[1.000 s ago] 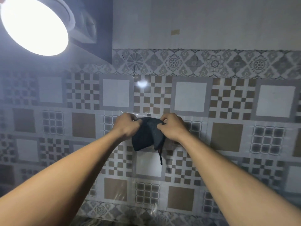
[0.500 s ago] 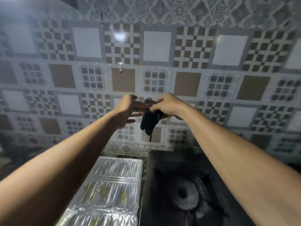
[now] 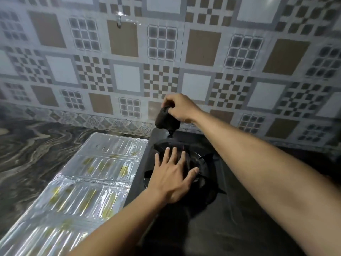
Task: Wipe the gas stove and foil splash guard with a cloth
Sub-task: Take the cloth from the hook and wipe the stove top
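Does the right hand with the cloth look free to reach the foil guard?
Probably yes: the right hand holds the cloth above the stove, and the foil guard lies open beside it, though the left hand sits partly between.

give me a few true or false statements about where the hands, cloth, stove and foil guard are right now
1. The right hand holds the dark cloth above the back of the gas stove. True.
2. The left hand is gripping the cloth too. False: it is open, fingers spread, over the burner, apart from the cloth.
3. The foil splash guard lies flat to the left of the stove. True.
4. The foil guard stands upright against the tiled wall. False: it lies on the counter.
5. The cloth is pressed on the foil. False: it hangs in the air.
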Tool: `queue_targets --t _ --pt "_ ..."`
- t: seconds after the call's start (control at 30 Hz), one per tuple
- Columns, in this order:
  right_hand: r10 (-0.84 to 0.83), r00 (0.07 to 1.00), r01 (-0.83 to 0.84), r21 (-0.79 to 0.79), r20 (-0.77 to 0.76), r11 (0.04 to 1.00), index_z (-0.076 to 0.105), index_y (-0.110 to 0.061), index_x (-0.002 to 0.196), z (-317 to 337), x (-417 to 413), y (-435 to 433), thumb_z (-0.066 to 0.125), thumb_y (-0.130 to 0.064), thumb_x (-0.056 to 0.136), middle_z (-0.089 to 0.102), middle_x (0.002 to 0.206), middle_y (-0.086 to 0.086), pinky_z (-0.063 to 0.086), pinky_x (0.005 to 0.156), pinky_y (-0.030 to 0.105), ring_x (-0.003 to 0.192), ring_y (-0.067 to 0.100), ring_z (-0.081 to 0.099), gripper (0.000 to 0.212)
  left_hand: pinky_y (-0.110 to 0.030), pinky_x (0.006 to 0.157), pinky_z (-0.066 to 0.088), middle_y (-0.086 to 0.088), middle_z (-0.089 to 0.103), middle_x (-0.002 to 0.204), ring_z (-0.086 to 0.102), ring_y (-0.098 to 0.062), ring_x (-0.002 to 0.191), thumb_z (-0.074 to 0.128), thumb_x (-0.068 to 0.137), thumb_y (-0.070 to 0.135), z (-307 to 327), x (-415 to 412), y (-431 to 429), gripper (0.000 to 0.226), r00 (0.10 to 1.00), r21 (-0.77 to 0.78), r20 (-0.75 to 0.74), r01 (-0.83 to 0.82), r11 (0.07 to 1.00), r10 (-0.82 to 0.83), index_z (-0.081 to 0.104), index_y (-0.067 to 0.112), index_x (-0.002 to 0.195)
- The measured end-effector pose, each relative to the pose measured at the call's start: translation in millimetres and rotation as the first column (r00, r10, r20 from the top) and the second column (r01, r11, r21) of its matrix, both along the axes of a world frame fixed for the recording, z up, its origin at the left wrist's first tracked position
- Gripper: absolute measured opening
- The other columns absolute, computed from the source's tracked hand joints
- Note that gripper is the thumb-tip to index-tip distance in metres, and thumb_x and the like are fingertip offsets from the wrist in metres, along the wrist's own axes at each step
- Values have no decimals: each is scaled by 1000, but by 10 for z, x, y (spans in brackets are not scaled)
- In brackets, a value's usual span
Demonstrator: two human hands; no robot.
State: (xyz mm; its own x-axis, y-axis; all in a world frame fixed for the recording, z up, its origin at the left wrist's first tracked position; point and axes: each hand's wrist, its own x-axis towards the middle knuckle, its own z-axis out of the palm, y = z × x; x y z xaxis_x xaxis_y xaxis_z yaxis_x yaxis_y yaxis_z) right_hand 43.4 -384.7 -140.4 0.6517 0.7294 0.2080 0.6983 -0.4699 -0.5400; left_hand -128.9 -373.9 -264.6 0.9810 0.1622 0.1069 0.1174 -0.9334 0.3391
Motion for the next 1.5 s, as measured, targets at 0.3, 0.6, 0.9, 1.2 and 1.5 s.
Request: queue_targets --t 0.3,0.6,0.9,1.2,1.5 --pt "174 984 -169 -377 -22 910 64 -21 123 -567 159 169 56 -14 88 59 135 4 37 92 27 123 23 52 36 -47 119 -9 -17 -4 163 -14 -27 149 -1 86 70 -107 52 -28 93 995 134 -68 -64 989 73 0 7 155" --pt "328 938 -312 -692 -114 651 8 -14 155 -881 535 266 34 -23 106 1 163 5 2 117 31 150 22 4 57 -45 118 -14 -17 -18 160 -26 -27 146 -7 85 73 -122 68 -41 85 989 195 -126 -45 980 70 -11 24 154" --pt "371 912 -399 -582 -174 709 18 -17 154 -995 931 58 41 -15 104 7 163 2 -3 112 22 149 17 6 55 -44 118 -13 -12 -27 157 -32 -24 143 -5 85 75 -86 75 -53 80 985 187 -158 -41 981 71 -18 32 151" --pt "265 941 -337 -540 -209 771 31 -22 150 -991 1063 -461 46 -5 100 20 160 -1 4 118 30 148 18 15 55 -61 113 -16 -11 -26 158 -26 -33 145 -7 81 79 -35 151 -126 86 979 206 -172 -70 976 107 -20 31 151" --pt "12 1000 -11 -418 1 908 46 -26 134 -1134 693 -974 46 -4 96 52 139 3 41 82 37 115 24 53 44 -60 114 -14 -9 -20 162 -25 -31 145 -7 83 73 -112 431 -383 83 993 177 -105 -26 984 45 -12 30 154"
